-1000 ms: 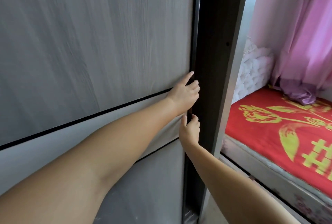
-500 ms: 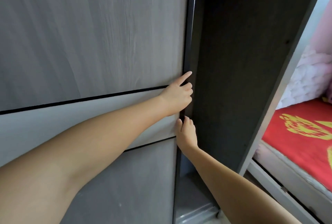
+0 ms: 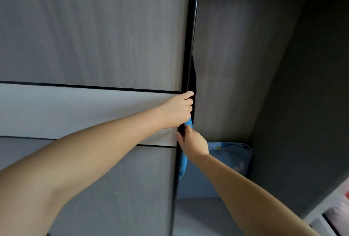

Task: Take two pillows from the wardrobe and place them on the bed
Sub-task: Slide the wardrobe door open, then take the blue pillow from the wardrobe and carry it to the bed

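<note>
A grey sliding wardrobe door point(image 3: 94, 46) with a black edge fills the left of the view. My left hand point(image 3: 177, 110) is curled around that edge at mid height. Just below it, my right hand point(image 3: 192, 141) grips the same edge with its fingers hooked behind it. The wardrobe stands open on the right. A blue patterned pillow point(image 3: 230, 158) lies at the back of the wardrobe floor, partly hidden by my right arm and the door. A strip of blue fabric point(image 3: 188, 123) shows between my two hands.
The wardrobe's dark side wall point(image 3: 302, 103) rises on the right. Its grey floor point(image 3: 198, 216) lies in front of the pillow. A white wardrobe frame and a sliver of the bed point(image 3: 338, 211) show at the lower right corner.
The door has slid left with both hands on its edge, widening the opening. The blue pillow inside has come into view, and the bed has nearly left the frame.
</note>
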Action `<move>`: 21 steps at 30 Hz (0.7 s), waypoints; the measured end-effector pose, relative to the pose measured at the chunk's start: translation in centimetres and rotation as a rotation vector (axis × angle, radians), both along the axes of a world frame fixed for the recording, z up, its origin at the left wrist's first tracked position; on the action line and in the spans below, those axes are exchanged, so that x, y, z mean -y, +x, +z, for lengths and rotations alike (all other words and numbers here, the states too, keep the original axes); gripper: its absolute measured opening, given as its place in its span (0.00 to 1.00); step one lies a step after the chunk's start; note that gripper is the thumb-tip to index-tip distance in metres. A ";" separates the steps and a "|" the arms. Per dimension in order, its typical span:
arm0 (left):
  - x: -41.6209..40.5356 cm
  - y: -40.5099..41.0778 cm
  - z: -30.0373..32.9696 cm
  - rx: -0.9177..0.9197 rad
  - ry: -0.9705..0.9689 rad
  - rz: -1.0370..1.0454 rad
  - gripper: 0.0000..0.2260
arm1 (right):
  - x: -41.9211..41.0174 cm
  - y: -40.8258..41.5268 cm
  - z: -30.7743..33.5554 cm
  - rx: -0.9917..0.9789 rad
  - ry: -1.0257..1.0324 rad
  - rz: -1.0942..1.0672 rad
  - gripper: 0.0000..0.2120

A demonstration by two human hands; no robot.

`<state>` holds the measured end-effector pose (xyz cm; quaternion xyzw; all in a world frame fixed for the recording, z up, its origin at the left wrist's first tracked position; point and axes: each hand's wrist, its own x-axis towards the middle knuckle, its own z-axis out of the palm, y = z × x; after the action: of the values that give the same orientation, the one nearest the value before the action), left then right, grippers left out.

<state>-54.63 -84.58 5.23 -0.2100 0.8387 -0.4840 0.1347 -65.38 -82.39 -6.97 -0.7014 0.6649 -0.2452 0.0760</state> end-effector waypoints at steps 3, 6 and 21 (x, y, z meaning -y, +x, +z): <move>-0.5 3.0 0.3 0.038 -0.037 0.010 0.10 | 0.8 2.5 0.7 -0.098 0.022 0.056 0.18; -1.1 5.4 0.7 0.039 -0.053 0.064 0.06 | 1.3 4.6 1.7 -0.200 0.059 0.127 0.24; -1.0 11.8 0.0 -0.039 0.013 0.270 0.11 | 2.0 10.4 2.2 -0.333 0.052 0.249 0.27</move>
<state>-42.82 -83.59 5.20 -0.3293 0.8084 -0.4520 0.1837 -54.94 -84.35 -4.80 -0.8069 0.5824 -0.0976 0.0129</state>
